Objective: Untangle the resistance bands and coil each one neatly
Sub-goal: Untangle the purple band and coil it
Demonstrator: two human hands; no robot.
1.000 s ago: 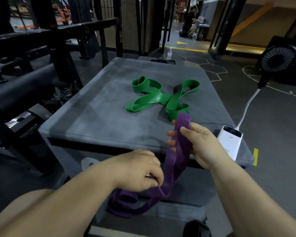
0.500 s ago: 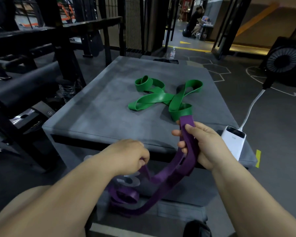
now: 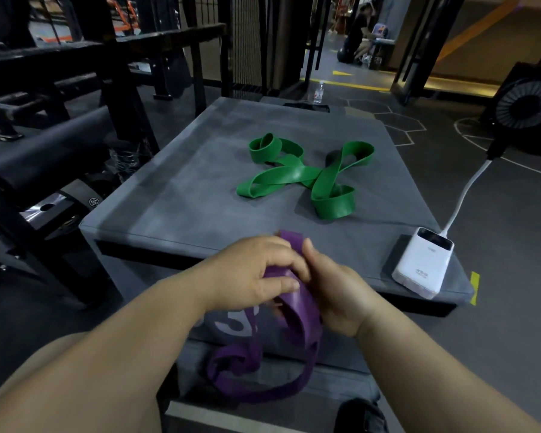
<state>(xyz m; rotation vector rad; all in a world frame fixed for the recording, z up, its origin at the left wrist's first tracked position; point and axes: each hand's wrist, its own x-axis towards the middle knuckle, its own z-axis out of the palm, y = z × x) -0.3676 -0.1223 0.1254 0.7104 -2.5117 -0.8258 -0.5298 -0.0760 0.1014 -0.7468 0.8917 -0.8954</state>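
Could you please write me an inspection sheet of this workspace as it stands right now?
Surface: grey padded platform, top scuffed.
Job's things: green band lies on the platform in a loose tangle of loops; purple band is held off the near edge, its lower part hanging in twisted loops.
Clutter: white power bank on the platform's near right corner.
Grippers: left hand and right hand both grip the purple band's upper end, close together.
Cables: white cable runs from the power bank up towards the black fan.
Surroundings: black gym rack at left; water bottle on the floor beyond the platform; a person far back.
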